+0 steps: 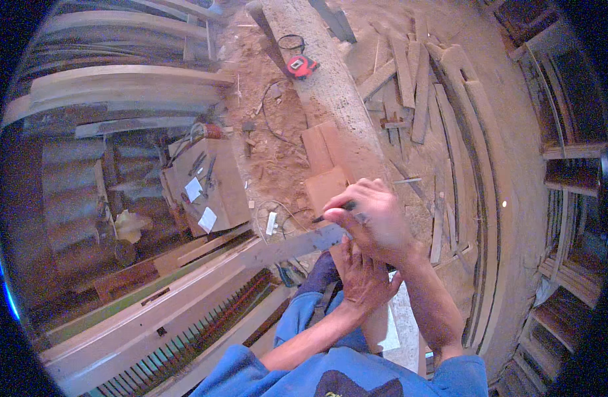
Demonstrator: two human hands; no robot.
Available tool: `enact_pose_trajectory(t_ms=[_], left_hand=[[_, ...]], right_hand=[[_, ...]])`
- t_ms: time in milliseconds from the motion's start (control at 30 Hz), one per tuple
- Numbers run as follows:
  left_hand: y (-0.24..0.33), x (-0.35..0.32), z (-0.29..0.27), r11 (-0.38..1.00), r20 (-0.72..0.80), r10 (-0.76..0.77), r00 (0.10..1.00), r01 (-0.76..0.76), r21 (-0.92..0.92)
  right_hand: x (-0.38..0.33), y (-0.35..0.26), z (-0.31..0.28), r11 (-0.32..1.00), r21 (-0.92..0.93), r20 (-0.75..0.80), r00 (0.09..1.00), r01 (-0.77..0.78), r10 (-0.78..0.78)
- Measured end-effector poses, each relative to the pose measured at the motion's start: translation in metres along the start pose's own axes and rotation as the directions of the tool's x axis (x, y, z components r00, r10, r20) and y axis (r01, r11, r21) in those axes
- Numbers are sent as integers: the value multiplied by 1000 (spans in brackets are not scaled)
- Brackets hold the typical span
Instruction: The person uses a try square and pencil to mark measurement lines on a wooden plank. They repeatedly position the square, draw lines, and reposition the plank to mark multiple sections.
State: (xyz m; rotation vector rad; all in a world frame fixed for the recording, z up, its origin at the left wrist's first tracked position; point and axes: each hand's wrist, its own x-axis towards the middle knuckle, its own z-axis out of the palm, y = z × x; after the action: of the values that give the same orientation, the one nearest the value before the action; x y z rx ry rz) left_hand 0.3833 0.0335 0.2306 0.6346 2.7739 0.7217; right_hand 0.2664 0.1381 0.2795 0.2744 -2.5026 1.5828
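Note:
My right hand (371,215), slightly blurred, is closed on a slim dark pencil-like tool (324,217) whose tip points left. Below it, my left hand (368,279) lies flat with fingers stretched, pressing on a narrow wooden board. That board's far part shows as a reddish-brown wooden piece (325,185) beyond my hands. A broad flat grey blade (300,244) extends leftward from beside my left fingertips; its kind is unclear, and its right end is hidden by my hands. My forearms cross, the right one above.
A red tape measure (302,67) rests on a thick sawdust-covered beam (337,92). Wood offcuts (403,73) and long curved planks (472,165) lie at right. A brown box (218,178) with papers and tools stands at left, near a long machine bed (152,304) with green teeth.

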Motion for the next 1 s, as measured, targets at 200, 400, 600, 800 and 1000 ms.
enact_pose_trajectory(t_ms=[200,400,600,800,1000], left_hand=[[0,2,0,997,-147,41,988,-49,-52],[-1,4,-4,993,-216,92,972,-105,-48],[8,2,-13,983,-319,161,934,-181,-35],[65,-41,-49,908,-373,298,878,-382,-173],[112,-97,-77,607,-242,616,750,-648,-460]], right_hand=[[0,-7,-24,944,-314,34,995,100,-94],[-21,23,-46,960,-237,-161,980,-152,115],[-73,49,-25,762,319,270,825,-563,496],[-171,-8,-67,636,730,-248,770,-250,588],[-333,-86,-104,785,615,-623,659,78,422]])
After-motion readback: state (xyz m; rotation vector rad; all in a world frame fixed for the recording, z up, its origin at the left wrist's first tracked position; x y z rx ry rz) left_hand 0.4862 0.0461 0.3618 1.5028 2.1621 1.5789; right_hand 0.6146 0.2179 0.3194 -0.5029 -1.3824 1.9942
